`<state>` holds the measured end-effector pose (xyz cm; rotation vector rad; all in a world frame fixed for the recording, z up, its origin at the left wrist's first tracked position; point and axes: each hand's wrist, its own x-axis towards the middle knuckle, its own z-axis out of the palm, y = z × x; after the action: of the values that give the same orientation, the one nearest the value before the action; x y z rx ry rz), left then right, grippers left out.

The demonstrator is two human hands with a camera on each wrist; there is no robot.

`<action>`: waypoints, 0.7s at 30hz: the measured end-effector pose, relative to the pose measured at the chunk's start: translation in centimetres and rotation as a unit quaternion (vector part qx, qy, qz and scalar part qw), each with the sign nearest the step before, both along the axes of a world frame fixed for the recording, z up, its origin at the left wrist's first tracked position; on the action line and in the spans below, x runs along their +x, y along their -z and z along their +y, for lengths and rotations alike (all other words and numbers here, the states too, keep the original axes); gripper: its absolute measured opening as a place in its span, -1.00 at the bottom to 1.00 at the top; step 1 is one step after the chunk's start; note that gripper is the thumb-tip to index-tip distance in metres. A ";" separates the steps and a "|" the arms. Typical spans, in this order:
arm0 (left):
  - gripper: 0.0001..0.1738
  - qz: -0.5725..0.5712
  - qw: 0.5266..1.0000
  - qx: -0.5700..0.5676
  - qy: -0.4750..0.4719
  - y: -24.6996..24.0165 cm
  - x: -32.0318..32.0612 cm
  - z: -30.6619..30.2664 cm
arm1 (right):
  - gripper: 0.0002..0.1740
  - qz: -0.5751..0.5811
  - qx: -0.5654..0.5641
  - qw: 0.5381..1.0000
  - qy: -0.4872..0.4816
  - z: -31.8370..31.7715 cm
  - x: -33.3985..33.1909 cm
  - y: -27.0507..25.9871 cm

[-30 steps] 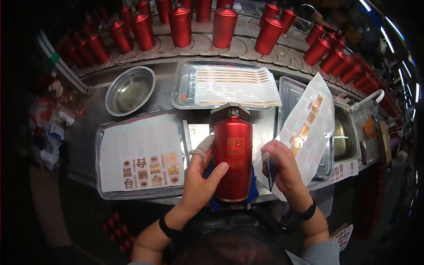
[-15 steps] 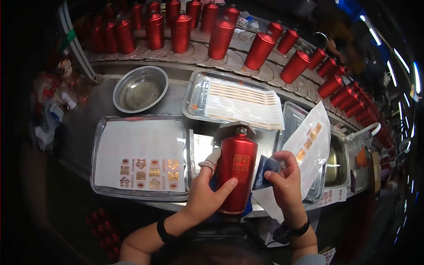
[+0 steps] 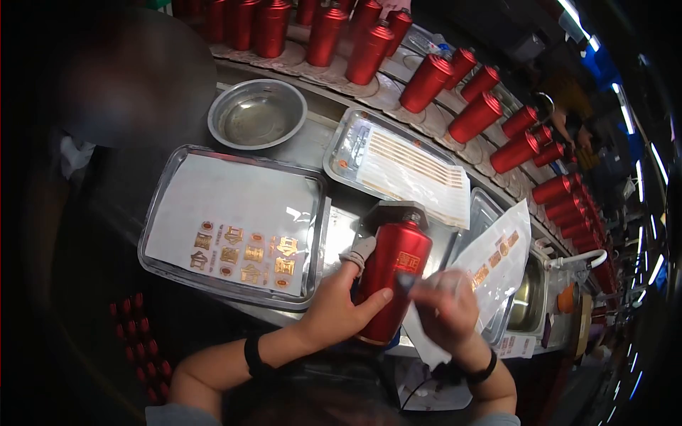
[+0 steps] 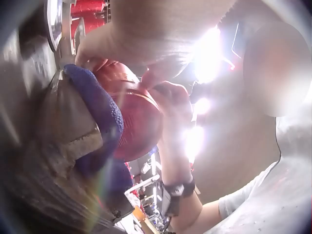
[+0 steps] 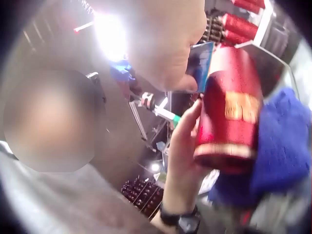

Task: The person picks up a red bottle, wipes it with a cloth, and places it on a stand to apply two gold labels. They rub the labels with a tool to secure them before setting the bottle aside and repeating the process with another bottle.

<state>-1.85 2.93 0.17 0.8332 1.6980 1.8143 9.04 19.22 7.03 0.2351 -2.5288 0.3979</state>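
My left hand (image 3: 339, 307) grips a red bottle (image 3: 398, 243) by its side, the thumb across its front. A wrap covers one of this hand's fingertips. The bottle leans back against a metal rest, with a blue cloth (image 5: 285, 141) beneath it. A square gold sticker (image 5: 242, 107) with characters shows on its front. My right hand (image 3: 451, 312), blurred in the head view, pinches a flat blue scraper-like piece (image 5: 201, 66) right at the bottle's side.
A tray (image 3: 162, 273) with a gold-sticker sheet lies at left. Behind stand a metal bowl (image 3: 295, 128) and another tray (image 3: 342, 165) with gold-striped sheets. A sticker sheet (image 3: 513, 220) leans at right near a sink (image 3: 527, 302). Red bottles (image 3: 426, 84) line the conveyor.
The head view has turned, so the bench appears tilted. My right hand has brought the blue piece from beside the bottle up against its side. The left hand keeps its grip.
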 end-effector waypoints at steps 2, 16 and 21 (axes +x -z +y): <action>-0.22 -0.029 0.999 0.016 0.026 0.5 -0.7 -0.6 | -0.68 -0.047 -0.050 0.994 -0.080 -1.3 1.7 0.1; -0.39 -0.085 0.995 0.037 0.044 1.2 -1.4 -0.8 | -0.71 -0.094 -0.080 0.990 -0.063 -0.4 -3.3 -1.8; -0.36 -0.040 0.999 0.004 0.030 0.1 -1.2 -0.9 | -0.73 -0.037 0.102 0.992 -0.058 1.1 -1.9 -0.3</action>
<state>-3.01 2.07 0.06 0.7947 1.6002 1.7917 7.12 20.36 7.32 0.4556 -2.6369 0.1954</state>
